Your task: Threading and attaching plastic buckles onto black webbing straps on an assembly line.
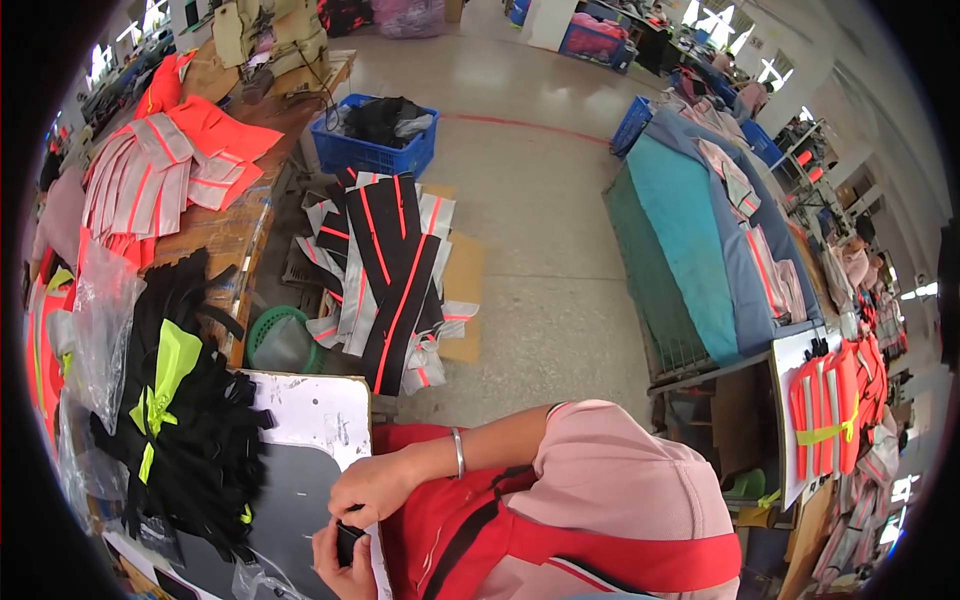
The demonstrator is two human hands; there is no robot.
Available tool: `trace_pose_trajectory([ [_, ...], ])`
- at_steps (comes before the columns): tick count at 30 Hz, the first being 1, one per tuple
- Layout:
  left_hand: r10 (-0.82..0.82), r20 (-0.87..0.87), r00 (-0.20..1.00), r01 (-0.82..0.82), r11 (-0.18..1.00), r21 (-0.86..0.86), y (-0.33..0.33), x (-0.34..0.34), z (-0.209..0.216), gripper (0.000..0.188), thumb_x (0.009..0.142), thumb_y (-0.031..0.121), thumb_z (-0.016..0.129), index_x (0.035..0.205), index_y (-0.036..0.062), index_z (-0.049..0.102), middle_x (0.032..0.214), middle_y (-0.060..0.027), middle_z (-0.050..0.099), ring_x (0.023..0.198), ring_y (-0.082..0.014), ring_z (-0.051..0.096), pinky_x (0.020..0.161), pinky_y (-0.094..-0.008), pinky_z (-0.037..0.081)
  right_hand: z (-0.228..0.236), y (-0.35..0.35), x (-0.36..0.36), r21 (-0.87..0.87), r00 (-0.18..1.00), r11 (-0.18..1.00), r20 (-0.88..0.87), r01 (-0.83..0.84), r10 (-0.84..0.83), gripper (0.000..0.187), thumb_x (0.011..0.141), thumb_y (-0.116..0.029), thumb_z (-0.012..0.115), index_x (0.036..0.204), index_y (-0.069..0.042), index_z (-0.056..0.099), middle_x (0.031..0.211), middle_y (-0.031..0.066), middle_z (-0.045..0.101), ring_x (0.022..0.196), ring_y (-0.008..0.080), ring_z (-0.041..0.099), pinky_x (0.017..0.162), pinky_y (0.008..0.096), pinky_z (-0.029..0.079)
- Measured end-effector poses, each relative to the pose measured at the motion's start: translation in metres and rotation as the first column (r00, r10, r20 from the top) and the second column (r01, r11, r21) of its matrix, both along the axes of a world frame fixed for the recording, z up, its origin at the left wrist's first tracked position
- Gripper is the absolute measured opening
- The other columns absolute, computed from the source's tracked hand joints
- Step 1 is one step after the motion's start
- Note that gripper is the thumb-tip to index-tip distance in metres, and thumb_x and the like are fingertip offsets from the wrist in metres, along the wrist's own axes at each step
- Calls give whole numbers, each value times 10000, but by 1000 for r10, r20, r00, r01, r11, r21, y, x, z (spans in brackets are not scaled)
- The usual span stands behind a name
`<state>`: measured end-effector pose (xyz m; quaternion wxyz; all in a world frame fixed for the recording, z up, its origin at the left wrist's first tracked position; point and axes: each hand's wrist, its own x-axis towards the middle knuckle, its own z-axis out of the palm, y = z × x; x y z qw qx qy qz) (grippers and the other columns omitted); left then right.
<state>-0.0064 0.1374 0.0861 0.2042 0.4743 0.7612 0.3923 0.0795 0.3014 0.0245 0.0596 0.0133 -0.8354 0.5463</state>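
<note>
My left hand [345,562] is closed around a small black piece [349,543], held at the right edge of a white and grey board [300,490]. From the right reaches my right arm with a silver bracelet, and my right hand [375,490] is bent over that piece, its fingers pinched together at the top of it. The fingers partly hide the piece, and I cannot make out its exact kind. Beside the hands, on the left, lies a bundle of black strips [200,470] tied with a neon-yellow cloth band [160,385].
Clear plastic bags [100,340] lie left of the bundle. Orange and grey strips [150,170] cover the wooden table. Black and grey striped pieces [390,280] are piled ahead, near a green basket [285,340] and blue crate [375,140]. A cloth-draped cart [680,250] stands right.
</note>
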Motion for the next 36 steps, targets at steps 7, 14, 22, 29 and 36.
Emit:
trace_pose_trajectory([
  [7, 135, 438, 889, -200, 974, 106, -12, -11, -54, 291, 795, 8, 674, 1061, 30, 557, 906, -79, 577, 743, -170, 570, 688, -265, 485, 3, -5, 0, -49, 998, 998, -36, 47, -48, 294, 905, -281, 489, 769, -20, 500, 692, 180, 564, 675, 368, 552, 597, 434, 419],
  [14, 289, 709, 643, -437, 899, 30, 1, 7, -51, 123, 864, 67, 601, 970, 58, 540, 866, -34, 552, 786, -117, 539, 663, -250, 452, -1, -18, -17, 156, 976, 964, -62, 215, -208, 322, 929, -325, 467, 801, -30, 455, 656, 163, 569, 643, 381, 560, 555, 460, 426],
  [22, 103, 921, 376, -471, 877, 94, -9, 7, -33, 216, 940, 236, 496, 1011, 41, 552, 973, -72, 570, 930, -163, 528, 808, -316, 417, -1, -20, -20, 81, 983, 991, -163, 103, -89, 354, 830, -381, 586, 973, -71, 493, 828, 141, 575, 718, 345, 577, 594, 428, 455],
  [29, 132, 872, 471, -479, 868, 128, -34, 1, -43, 307, 949, 263, 464, 1130, 23, 525, 1100, -102, 545, 999, -181, 511, 872, -340, 394, 0, -27, -32, -41, 939, 999, -341, 32, -44, 410, 647, -406, 718, 820, -61, 580, 870, 103, 567, 837, 298, 567, 671, 411, 457],
  [36, 154, 837, 525, -745, 558, 365, -57, -9, -20, 313, 906, 247, 488, 1093, 2, 542, 1085, -126, 532, 940, -261, 510, 823, -363, 427, -14, -7, -32, 82, 938, 997, -345, -9, 37, 341, 637, -314, 717, 744, -54, 523, 785, 99, 532, 785, 289, 544, 677, 389, 436],
])
